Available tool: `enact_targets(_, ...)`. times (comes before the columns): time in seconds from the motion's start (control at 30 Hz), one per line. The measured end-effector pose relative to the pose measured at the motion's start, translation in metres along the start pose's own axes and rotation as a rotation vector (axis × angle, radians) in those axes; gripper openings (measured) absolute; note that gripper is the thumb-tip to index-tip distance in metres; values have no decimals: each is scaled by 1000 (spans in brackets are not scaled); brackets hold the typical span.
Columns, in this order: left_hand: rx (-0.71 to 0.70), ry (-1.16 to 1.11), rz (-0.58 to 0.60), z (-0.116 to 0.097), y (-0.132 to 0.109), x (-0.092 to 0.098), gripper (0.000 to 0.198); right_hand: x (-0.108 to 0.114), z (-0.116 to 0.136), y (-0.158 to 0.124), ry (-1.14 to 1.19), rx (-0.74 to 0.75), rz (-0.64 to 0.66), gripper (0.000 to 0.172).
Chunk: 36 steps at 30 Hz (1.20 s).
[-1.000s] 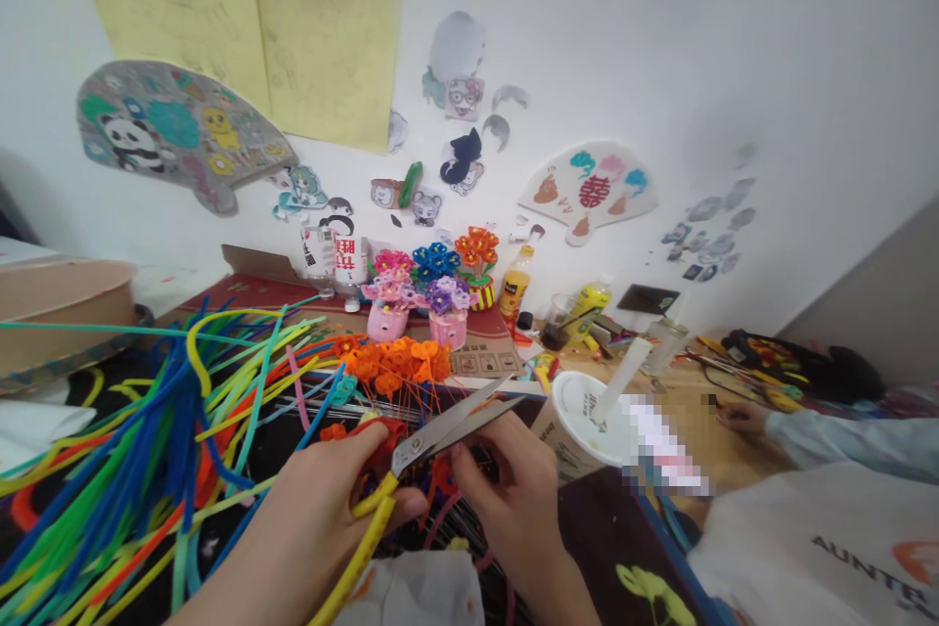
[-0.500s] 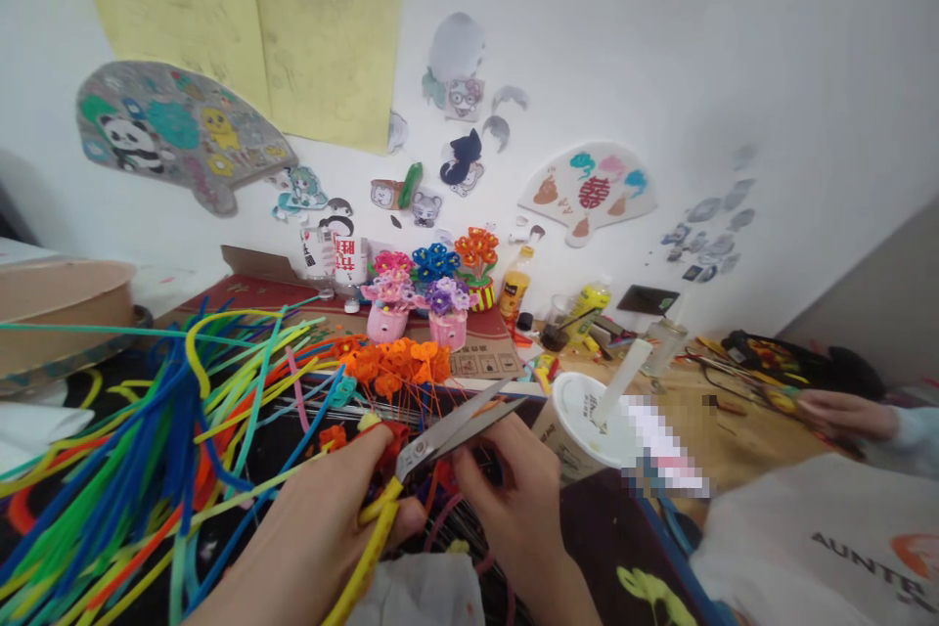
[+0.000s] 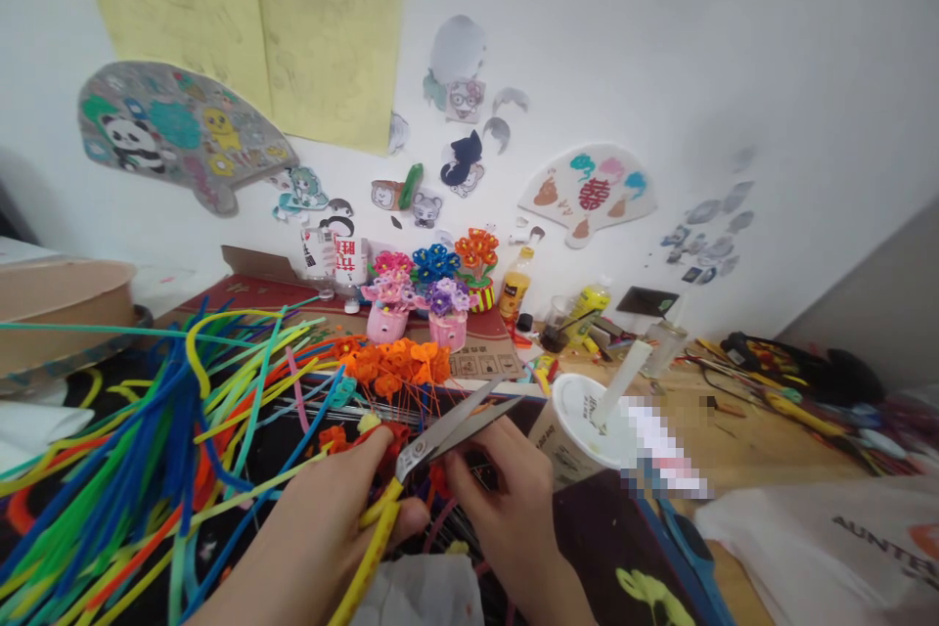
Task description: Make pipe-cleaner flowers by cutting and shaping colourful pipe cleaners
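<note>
One pair of steel-bladed scissors with yellow handles (image 3: 415, 451) is held above the worktop (image 3: 759, 440), near the middle of its front edge, the blades slightly apart and aimed away to the right. The left hand (image 3: 334, 499) is closed on the handles, one of which runs down toward the front edge. The right hand (image 3: 503, 489) has its thumb and fingers drawn together beneath the blades, but I cannot tell what they pinch. Just beyond the scissors is a cluster of orange flower heads on thin wire stems (image 3: 392, 367). Left of the hands, toward the worktop's left edge, sprawls a bundle of blue, green, yellow and orange fuzzy craft stems (image 3: 168, 411). Beside the right hand stands a white lidded paper cup (image 3: 579, 430) with a pale straw (image 3: 627, 374). Near the back edge, two pink pots of pink and purple flowers (image 3: 418, 313) stand side by side on a red and brown cardboard sheet (image 3: 484, 367); right of them is an orange juice bottle (image 3: 517, 284). A black pouch (image 3: 799, 362) lies toward the back right corner, and a white bag with printed letters (image 3: 807, 548) occupies the front right.
</note>
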<state>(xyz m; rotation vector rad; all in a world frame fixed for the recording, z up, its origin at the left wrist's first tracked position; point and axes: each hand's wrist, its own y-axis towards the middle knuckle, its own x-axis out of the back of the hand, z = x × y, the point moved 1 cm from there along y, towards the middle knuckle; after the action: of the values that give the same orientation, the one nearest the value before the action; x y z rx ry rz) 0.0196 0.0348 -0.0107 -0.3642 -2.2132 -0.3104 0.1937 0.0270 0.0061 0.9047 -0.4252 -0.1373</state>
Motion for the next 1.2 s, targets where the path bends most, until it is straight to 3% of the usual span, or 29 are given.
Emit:
enact_targets(0.27, 112, 27, 34, -12, -1, 12, 25, 0, 0, 2, -65, 31, 6, 18)
enact_targets(0.7, 143, 68, 109, -12, 1, 13, 24, 2, -6, 0, -106, 38, 44, 19)
enact_targets(1.03, 104, 128, 49, -7, 1, 9, 16, 1, -8, -1, -114, 10, 64, 21)
enact_targets(1.2, 98, 43, -7, -10, -4, 10, 16, -1, -4, -3, -80, -57, -15, 18)
